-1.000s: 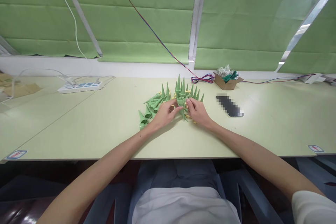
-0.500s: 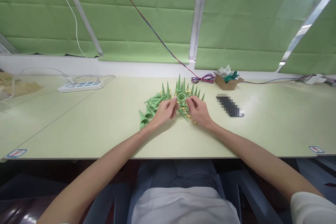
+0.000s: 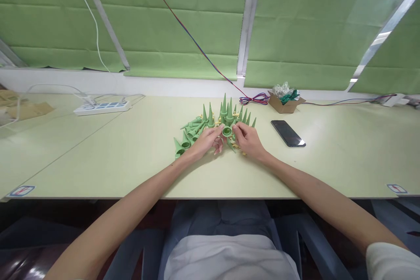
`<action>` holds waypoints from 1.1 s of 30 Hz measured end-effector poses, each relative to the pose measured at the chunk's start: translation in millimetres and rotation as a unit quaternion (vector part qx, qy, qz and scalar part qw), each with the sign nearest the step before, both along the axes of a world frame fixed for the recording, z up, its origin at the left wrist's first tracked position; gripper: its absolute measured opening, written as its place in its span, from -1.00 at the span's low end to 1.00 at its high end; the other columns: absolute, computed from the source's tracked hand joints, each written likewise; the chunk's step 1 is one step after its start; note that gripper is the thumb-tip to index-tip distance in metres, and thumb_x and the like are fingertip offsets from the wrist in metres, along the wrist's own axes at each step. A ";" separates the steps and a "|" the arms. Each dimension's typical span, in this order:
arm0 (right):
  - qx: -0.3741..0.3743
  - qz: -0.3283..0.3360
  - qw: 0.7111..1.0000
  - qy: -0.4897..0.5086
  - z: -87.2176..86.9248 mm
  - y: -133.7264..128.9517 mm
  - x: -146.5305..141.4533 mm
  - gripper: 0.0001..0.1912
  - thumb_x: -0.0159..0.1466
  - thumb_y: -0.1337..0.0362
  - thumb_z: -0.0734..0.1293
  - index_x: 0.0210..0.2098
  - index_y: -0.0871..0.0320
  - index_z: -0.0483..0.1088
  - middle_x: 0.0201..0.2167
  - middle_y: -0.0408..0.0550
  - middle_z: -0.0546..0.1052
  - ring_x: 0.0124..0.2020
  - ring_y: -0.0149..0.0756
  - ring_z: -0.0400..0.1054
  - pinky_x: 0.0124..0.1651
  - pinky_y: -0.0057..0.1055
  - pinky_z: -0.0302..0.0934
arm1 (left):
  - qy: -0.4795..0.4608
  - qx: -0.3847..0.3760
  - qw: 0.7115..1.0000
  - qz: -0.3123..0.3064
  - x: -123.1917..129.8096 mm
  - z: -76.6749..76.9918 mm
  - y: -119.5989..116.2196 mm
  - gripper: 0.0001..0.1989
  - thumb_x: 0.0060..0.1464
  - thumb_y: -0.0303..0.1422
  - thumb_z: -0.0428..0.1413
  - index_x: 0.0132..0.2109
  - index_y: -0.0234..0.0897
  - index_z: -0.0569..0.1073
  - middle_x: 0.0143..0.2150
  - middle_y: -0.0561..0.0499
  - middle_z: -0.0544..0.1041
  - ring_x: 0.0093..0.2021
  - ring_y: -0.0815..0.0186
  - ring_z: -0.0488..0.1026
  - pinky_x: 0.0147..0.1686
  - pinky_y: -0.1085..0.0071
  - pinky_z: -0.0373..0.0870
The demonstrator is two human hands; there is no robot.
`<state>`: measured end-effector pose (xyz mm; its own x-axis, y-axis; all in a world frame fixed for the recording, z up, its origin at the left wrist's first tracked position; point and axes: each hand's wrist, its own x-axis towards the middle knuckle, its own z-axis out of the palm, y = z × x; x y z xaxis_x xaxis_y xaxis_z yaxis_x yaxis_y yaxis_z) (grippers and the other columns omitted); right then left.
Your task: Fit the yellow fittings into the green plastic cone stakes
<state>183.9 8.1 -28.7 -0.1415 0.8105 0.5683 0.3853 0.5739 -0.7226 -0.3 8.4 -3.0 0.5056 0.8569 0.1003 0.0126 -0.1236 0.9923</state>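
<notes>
A green plastic watering spike [image 3: 227, 131] has its round open end turned up toward me. My left hand [image 3: 210, 138] is closed on its left side, thumb and index finger at the rim, the other fingers curled below. Against the right side of the rim, my right hand [image 3: 247, 138] is pinched; what lies between its fingertips is hidden. Behind the hands, several green spikes [image 3: 229, 113] stand point up, with small yellow parts among them. More spikes [image 3: 186, 141] lie in a loose pile beside my left wrist.
A black phone [image 3: 288, 133] lies right of my right hand. Farther back are a small cardboard box [image 3: 286, 104] with clear plastic and green stuff, and a coiled red-blue cable [image 3: 257, 98]. A white power strip [image 3: 102, 108] lies at the left.
The round open end has come slightly nearer to me and tilted up between my hands. My left fingers have shifted around it; my right hand has hardly moved.
</notes>
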 end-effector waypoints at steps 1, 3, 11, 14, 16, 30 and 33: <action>0.002 -0.003 1.000 -0.002 0.1 0.2 0.1 -0.60 0.42 0.04 0.14 -0.48 0.11 0.13 -0.63 -0.24 0.18 -0.57 -0.42 0.05 -0.44 -0.42 -0.02 | 0.017 0.017 1.000 -0.002 -0.5 1.0 -0.9 -0.49 0.19 0.07 0.05 -0.28 -0.36 0.44 -0.51 0.00 0.43 -0.57 0.35 0.36 -0.61 0.44 0.27; 0.005 -0.008 1.000 -0.006 0.4 0.5 0.2 -0.58 0.43 0.04 0.13 -0.50 0.10 0.07 -0.63 -0.25 0.16 -0.57 -0.42 0.04 -0.43 -0.42 -0.02 | 0.059 0.067 0.996 -0.001 -1.8 1.6 -2.0 -0.52 0.21 0.06 0.03 -0.26 -0.33 0.42 -0.58 0.06 0.40 -0.61 0.36 0.33 -0.56 0.42 0.28; 0.002 -0.023 1.000 -0.021 1.6 1.5 0.7 -0.56 0.43 0.02 0.09 -0.52 0.10 0.06 -0.61 -0.22 0.18 -0.54 -0.41 0.04 -0.42 -0.41 -0.04 | 0.142 0.276 0.949 0.054 -2.3 -9.1 2.2 -0.68 0.27 -0.12 0.02 -0.21 -0.31 0.46 -0.29 -0.02 0.43 -0.44 0.39 0.37 -0.47 0.47 0.31; -0.011 -0.026 0.999 -0.015 1.0 1.7 0.2 -0.54 0.42 -0.01 0.09 -0.53 0.10 0.06 -0.63 -0.22 0.16 -0.55 -0.40 0.03 -0.44 -0.40 -0.06 | 0.163 0.326 0.928 0.071 -1.9 -11.4 3.7 -0.69 0.28 -0.19 0.02 0.03 -0.26 0.48 -0.16 -0.06 0.42 -0.37 0.38 0.36 -0.45 0.48 0.33; -0.012 -0.026 1.000 -0.012 0.6 2.0 -0.3 -0.53 0.42 -0.03 0.08 -0.53 0.10 0.07 -0.63 -0.22 0.17 -0.55 -0.41 0.03 -0.45 -0.40 -0.06 | 0.166 0.339 0.923 0.073 -1.8 -12.1 4.2 -0.64 0.29 -0.22 0.01 0.14 -0.22 0.44 -0.10 -0.08 0.42 -0.34 0.37 0.36 -0.44 0.48 0.35; 0.012 -0.041 0.999 0.007 3.7 -0.3 -1.9 -0.62 0.41 0.03 0.17 -0.45 0.12 0.21 -0.61 -0.24 0.18 -0.55 -0.42 0.05 -0.43 -0.42 -0.03 | 0.112 0.180 0.967 0.141 3.6 -10.6 5.0 -0.57 0.28 -0.02 -0.03 -0.31 -0.31 0.40 -0.43 0.02 0.45 -0.58 0.43 0.32 -0.57 0.47 0.28; 0.017 -0.030 0.999 -0.008 2.9 -0.1 -1.5 -0.65 0.41 0.06 0.18 -0.43 0.13 0.26 -0.59 -0.23 0.22 -0.55 -0.42 0.06 -0.42 -0.42 -0.02 | 0.074 0.085 0.989 0.091 4.1 -7.6 4.9 -0.42 0.24 0.11 -0.06 -0.42 -0.34 0.43 -0.52 -0.01 0.42 -0.63 0.39 0.34 -0.62 0.42 0.28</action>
<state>182.3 8.0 -25.9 -0.1018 0.7978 0.5943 0.4318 0.5737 -0.6960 3.9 13.4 -10.7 0.3644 0.9122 0.1875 0.1933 -0.2711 0.9429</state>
